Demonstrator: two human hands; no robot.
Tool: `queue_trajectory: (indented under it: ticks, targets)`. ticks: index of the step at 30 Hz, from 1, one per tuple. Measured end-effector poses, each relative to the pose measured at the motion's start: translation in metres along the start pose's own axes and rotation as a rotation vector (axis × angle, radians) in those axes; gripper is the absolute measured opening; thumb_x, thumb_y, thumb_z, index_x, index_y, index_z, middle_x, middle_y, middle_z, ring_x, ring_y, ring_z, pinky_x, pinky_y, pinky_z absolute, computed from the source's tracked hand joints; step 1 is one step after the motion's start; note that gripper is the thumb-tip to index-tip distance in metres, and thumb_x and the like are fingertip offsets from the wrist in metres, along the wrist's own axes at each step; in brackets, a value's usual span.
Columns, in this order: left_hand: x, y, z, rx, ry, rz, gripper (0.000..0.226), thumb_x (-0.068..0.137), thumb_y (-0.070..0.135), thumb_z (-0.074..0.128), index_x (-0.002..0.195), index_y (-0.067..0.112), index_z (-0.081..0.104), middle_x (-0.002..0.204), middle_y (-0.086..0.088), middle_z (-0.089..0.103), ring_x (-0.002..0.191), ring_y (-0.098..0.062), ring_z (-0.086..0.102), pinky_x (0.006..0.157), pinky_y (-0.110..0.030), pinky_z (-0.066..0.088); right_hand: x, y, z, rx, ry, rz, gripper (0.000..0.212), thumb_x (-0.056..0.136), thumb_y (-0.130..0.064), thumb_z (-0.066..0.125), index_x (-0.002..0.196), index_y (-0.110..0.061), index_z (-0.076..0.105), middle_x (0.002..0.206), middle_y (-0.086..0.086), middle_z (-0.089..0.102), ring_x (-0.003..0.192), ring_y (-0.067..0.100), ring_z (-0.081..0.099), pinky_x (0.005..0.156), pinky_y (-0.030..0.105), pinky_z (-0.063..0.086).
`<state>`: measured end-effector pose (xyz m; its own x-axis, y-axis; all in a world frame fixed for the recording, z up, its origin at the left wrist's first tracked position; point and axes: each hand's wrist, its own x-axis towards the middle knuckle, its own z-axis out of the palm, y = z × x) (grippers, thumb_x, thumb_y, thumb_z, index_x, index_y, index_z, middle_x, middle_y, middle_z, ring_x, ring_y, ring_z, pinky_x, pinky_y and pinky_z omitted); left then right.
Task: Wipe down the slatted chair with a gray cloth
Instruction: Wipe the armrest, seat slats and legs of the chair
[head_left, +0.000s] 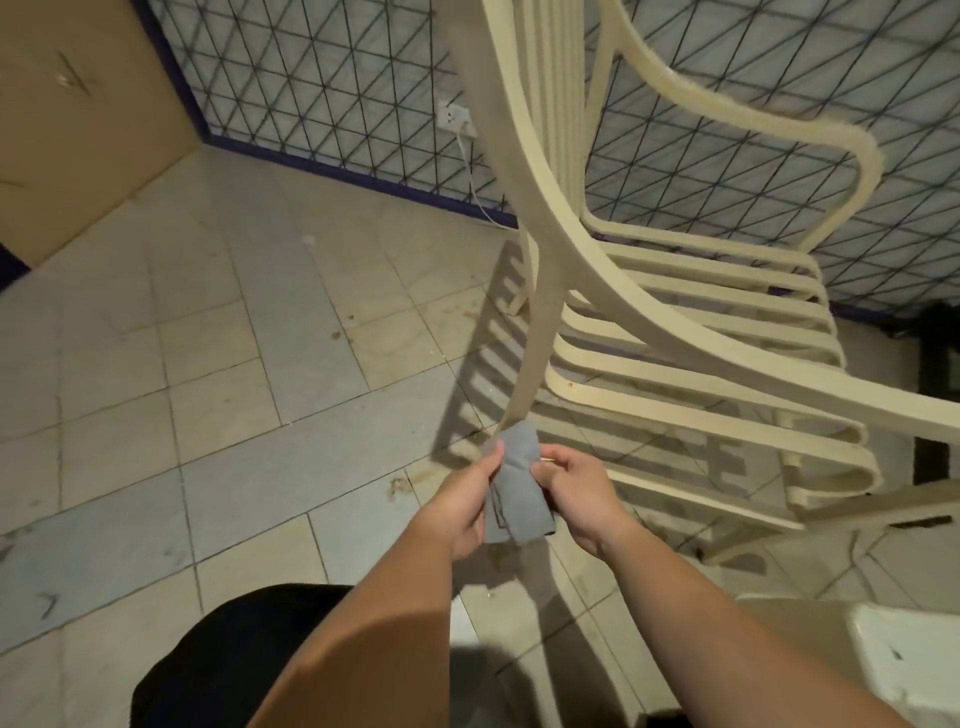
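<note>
A folded gray cloth (517, 486) is gripped between the left hand (464, 501) and right hand (575, 493), just below a cream slatted plastic chair (675, 332) leg.

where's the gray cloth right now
In the head view, low centre: the gray cloth is held between the left hand and right hand, at the chair leg's foot.

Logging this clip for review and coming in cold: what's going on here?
A person is wiping a cream slatted chair with a gray cloth. Both hands hold the cloth, the left hand on one side and the right hand on the other, bunched around the bottom end of a long curved chair leg. The chair looks tipped, that leg's end off the tiled floor. A cable hangs from a wall outlet behind.
</note>
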<state>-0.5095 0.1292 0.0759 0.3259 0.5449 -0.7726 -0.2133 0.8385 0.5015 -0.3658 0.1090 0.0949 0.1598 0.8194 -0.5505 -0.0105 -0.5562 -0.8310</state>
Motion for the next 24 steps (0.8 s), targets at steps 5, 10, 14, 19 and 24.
queue_trajectory:
  ticks: [5, 10, 14, 19, 24]
  targets:
    - [-0.016, -0.009, 0.013, -0.159, 0.378, 0.302, 0.021, 0.101, 0.031, 0.058, 0.114, 0.017, 0.064, 0.111, -0.014, 0.073, 0.1, -0.03, 0.07, 0.094, -0.05, 0.056, -0.03, -0.034, -0.007, -0.604, 0.286, -0.395, 0.026, 0.095, -0.014, 0.059, 0.117, -0.017, 0.072, 0.102, -0.004, 0.074, 0.087, 0.006, 0.063, 0.084, 0.023, 0.053]
    - [-0.07, 0.029, 0.07, -0.064, 0.629, 0.847, 0.036, 0.103, 0.034, 0.053, 0.073, 0.014, 0.053, 0.065, 0.002, 0.05, 0.061, -0.01, 0.046, 0.06, -0.027, 0.04, -0.09, -0.124, -0.038, -0.537, 0.714, -1.312, 0.028, 0.084, 0.004, 0.055, 0.1, -0.007, 0.075, 0.092, 0.0, 0.07, 0.089, 0.017, 0.059, 0.086, 0.021, 0.041]
    - [-0.093, 0.048, 0.123, 0.196, 0.453, 1.11, 0.032, 0.102, 0.027, 0.056, 0.133, 0.03, 0.061, 0.139, 0.008, 0.061, 0.128, 0.001, 0.049, 0.113, -0.033, 0.039, -0.084, -0.168, -0.069, -0.839, 0.704, -1.133, 0.031, 0.093, -0.021, 0.047, 0.115, -0.02, 0.069, 0.108, -0.002, 0.068, 0.105, 0.023, 0.055, 0.094, 0.035, 0.04]
    - [-0.078, 0.043, 0.128, 0.365, 0.492, 1.241, 0.042, 0.103, 0.032, 0.054, 0.143, 0.025, 0.053, 0.16, 0.012, 0.032, 0.143, 0.005, 0.029, 0.118, -0.03, 0.034, -0.062, -0.151, -0.093, -1.1, 0.342, -0.735, 0.04, 0.105, -0.042, 0.025, 0.09, -0.021, 0.054, 0.078, -0.001, 0.061, 0.079, 0.027, 0.057, 0.068, 0.038, 0.042]
    - [-0.067, 0.039, 0.117, 0.146, 0.496, 1.174, 0.031, 0.102, 0.032, 0.055, 0.115, 0.013, 0.076, 0.146, 0.021, 0.05, 0.094, 0.009, 0.065, 0.077, -0.014, 0.051, -0.059, -0.151, -0.095, -1.107, 0.367, -0.732, 0.04, 0.107, -0.039, 0.021, 0.084, -0.02, 0.049, 0.07, -0.005, 0.054, 0.072, 0.026, 0.051, 0.063, 0.037, 0.032]
